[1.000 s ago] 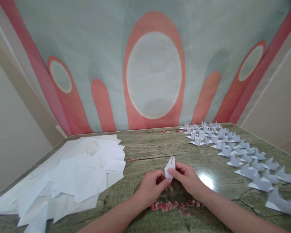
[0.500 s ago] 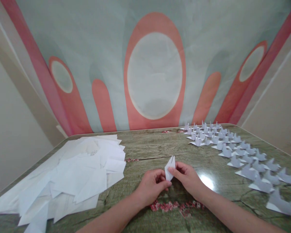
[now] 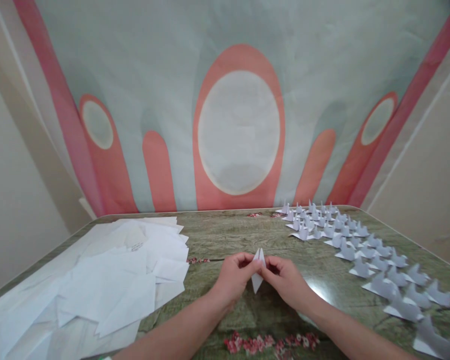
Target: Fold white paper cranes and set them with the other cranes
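A small sheet of white paper folded into a narrow diamond (image 3: 257, 284) is held upright above the middle of the table. A slit runs down from its upper tip. My left hand (image 3: 235, 276) pinches its left edge, with the thumb lying across the front. From the other side my right hand (image 3: 284, 278) grips the right edge, its thumb close to the left one. Both sets of fingertips meet around the paper's middle, and those behind it are partly hidden.
A spread pile of white paper sheets (image 3: 123, 280) covers the table's left side. Rows of folded white paper birds (image 3: 380, 284) stand on the right. The wood-patterned table (image 3: 217, 235) has printed pink flowers (image 3: 260, 344) and meets a painted backdrop (image 3: 240, 130) behind.
My left hand has moved up from the paper's lower corner to its side, thumb now on the front. My right thumb has shifted toward the right edge. The camera view has tilted slightly upward.
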The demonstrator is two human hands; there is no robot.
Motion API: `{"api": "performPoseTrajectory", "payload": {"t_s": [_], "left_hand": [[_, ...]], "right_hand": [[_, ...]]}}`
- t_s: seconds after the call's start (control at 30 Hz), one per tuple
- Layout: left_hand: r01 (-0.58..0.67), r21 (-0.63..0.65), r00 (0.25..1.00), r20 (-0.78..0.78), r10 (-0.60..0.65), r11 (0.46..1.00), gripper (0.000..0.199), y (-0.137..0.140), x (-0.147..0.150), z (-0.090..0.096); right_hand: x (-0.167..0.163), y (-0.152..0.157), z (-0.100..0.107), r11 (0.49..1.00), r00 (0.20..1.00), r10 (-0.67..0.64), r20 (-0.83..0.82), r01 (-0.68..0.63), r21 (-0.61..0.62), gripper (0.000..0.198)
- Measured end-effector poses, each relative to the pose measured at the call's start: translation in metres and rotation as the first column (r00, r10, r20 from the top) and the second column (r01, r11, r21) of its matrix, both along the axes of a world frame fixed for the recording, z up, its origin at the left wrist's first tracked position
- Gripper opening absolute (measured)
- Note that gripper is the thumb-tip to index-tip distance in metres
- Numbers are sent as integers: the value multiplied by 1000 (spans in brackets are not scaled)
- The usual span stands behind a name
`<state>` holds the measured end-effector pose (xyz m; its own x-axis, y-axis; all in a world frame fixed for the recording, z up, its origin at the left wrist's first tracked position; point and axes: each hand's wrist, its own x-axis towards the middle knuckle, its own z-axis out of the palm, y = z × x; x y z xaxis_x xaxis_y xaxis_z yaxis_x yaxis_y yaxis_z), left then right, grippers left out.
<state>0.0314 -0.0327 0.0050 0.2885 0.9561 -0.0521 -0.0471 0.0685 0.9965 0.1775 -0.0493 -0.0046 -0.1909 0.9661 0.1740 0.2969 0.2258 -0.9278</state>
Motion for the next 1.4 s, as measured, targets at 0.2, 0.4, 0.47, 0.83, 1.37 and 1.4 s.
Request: {"api": "performPoseTrajectory", "payload": {"t_s": [0.2,0.4,0.47,0.83,1.37,1.4], "left_hand": [[-33,-77,998,56,37,997,38,21,4,-13],[74,-107,996,62,-68,991,34,21,1,-13],[103,-104,994,56,-97,989,35,19,1,-12],[118,-48,993,11,-117,992,33,15,1,-9],[139,-39,990,0,-139,990,35,15,2,-9],[139,-42,990,8,-138,989,35,15,2,-9]], "right_hand": [[19,23,3,995,986,38,159,-52,86,30],[26,24,-10,969,996,-89,24,81,232,27],[23,20,-13,964,995,-95,-4,93,251,31],[24,14,-10,938,997,-80,7,73,338,23],[24,13,-9,903,992,-112,55,79,423,25],[24,13,-10,896,991,-117,59,80,436,25]]}}
